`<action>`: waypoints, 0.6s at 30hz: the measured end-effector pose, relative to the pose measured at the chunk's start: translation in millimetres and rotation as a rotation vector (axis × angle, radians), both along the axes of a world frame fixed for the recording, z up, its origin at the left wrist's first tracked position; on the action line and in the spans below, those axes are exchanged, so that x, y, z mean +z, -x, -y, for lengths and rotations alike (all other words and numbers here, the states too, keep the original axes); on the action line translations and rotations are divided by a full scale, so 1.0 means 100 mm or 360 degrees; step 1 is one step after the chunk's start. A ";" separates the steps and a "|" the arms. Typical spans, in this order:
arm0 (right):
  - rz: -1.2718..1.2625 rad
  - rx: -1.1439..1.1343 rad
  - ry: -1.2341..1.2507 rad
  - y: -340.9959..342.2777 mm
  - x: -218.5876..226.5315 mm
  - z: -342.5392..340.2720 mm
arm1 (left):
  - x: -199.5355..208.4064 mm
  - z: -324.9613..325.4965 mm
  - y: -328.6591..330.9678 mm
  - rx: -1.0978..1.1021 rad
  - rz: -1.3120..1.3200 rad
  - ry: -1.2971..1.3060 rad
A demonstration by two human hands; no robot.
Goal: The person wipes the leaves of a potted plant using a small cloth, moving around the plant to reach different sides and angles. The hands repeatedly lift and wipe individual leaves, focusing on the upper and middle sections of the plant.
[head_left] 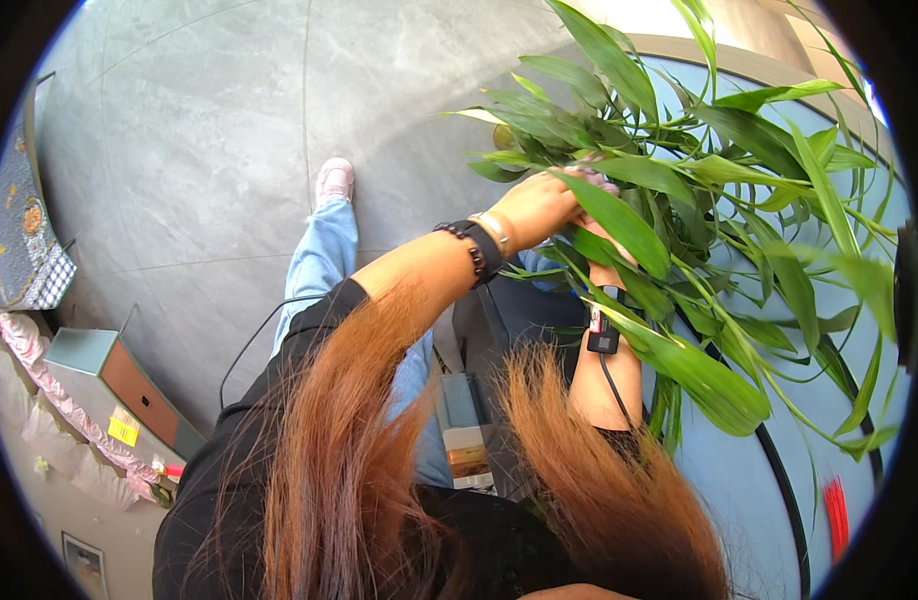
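Observation:
A large bushy plant [679, 180] with long, pointed green leaves spreads over the right side. My left hand [537, 208] reaches into its near left edge, the fingers curled together among the leaves. Foliage hides what those fingers hold. Close beside it is my right hand [601, 240], mostly covered by a broad leaf [614, 222], so its fingers cannot be made out. A black band [479, 250] and a pale bracelet circle my left wrist. On my right wrist sits a small black device [603, 340] with a cable.
Under the plant lies a light blue tabletop [699, 460] with black cables [779, 490] and a red bundle [836, 518]. A box with a yellow label [124, 428] stands at the lower left. Grey floor [209, 130] extends on the far left; a dark chair-like shape [524, 310] is below my hands.

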State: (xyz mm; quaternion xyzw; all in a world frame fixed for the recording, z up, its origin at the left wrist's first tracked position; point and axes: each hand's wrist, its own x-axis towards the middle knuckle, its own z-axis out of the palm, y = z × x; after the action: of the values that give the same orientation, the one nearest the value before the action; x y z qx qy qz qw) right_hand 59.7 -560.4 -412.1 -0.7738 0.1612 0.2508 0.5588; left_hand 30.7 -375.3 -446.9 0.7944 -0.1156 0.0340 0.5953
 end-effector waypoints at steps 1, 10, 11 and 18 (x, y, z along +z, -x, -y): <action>0.0135 0.0238 0.0291 -0.05 -0.03 0.03 | -0.08 -0.09 0.13 -0.0014 -0.0033 -0.0148; -0.0423 -0.1252 -0.0823 -0.15 -0.12 0.02 | -0.15 -0.58 0.04 0.0020 -0.0344 -0.0744; -0.0513 -0.1212 -0.0624 -0.18 -0.09 0.00 | -0.16 -0.60 -0.11 -0.0025 -0.0191 -0.0879; -0.0615 -0.1111 -0.1627 -0.41 0.06 -0.25 | -0.32 -0.59 -0.56 -0.0457 -0.0410 -0.1149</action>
State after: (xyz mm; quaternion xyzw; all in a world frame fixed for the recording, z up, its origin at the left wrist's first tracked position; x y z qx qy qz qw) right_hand 100.5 -535.4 -405.8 -0.2531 0.3611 0.2344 0.8664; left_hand 87.1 -316.3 -479.4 0.9259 -0.1543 -0.1919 0.2864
